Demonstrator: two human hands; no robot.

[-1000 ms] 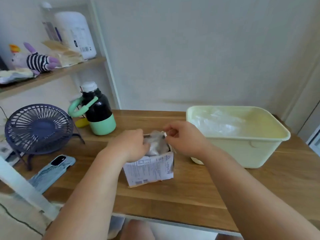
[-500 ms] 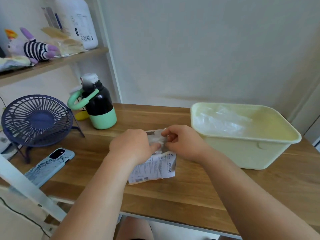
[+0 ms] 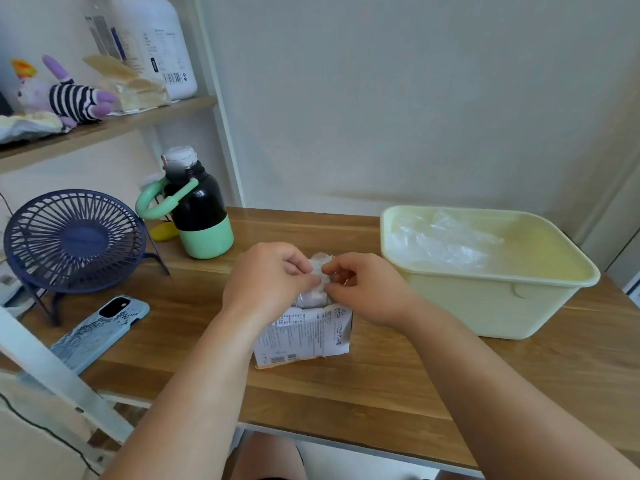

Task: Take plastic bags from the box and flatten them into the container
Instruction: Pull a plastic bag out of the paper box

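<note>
Home desk nook, prob. a bedroom or study.
Wooden surface [image 3: 381,386] w/ small fan [image 3: 74,240], phone [image 3: 100,332], water bottle [image 3: 199,211]; plush toy [image 3: 67,95] on shelf [image 3: 104,124].

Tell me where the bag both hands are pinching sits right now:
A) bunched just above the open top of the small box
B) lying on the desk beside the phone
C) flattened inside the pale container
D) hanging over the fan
A: the left hand and right hand both pinch the bunched plastic bag right over the open box; the container to the right holds other clear plastic.
</note>
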